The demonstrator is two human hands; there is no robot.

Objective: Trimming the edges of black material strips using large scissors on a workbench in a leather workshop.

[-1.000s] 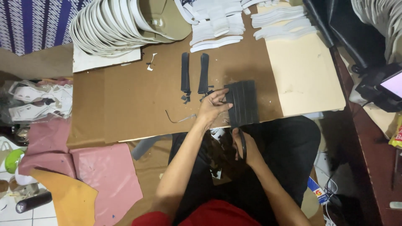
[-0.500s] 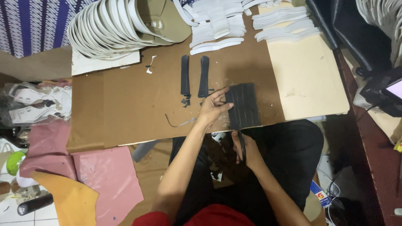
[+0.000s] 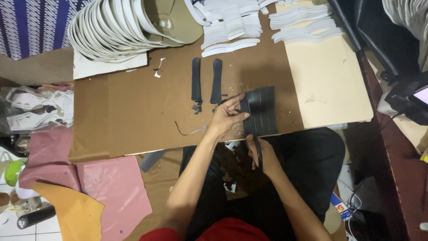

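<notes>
A black ribbed sheet [image 3: 264, 107] lies near the front edge of a brown cardboard work board [image 3: 133, 111]. My left hand [image 3: 226, 118] rests on the sheet's left edge with fingers spread, pressing it down. My right hand [image 3: 264, 155] is just below the board's edge, closed around a slim dark tool [image 3: 258, 154] that points up at the sheet's lower edge; what kind of tool it is stays unclear. Two narrow black strips [image 3: 196, 80] [image 3: 217, 79] lie side by side just left of the sheet, with small black offcuts [image 3: 196, 108] at their lower ends.
A fanned stack of white sole-shaped pieces [image 3: 107, 31] and piles of white cut shapes [image 3: 232, 27] fill the board's far side. A cream board [image 3: 327, 80] lies to the right. Pink [image 3: 116, 192] and orange [image 3: 76, 214] sheets lie on the floor at the left.
Both hands stay at the black sheet in nearly the same place. Only the view has shifted slightly.
</notes>
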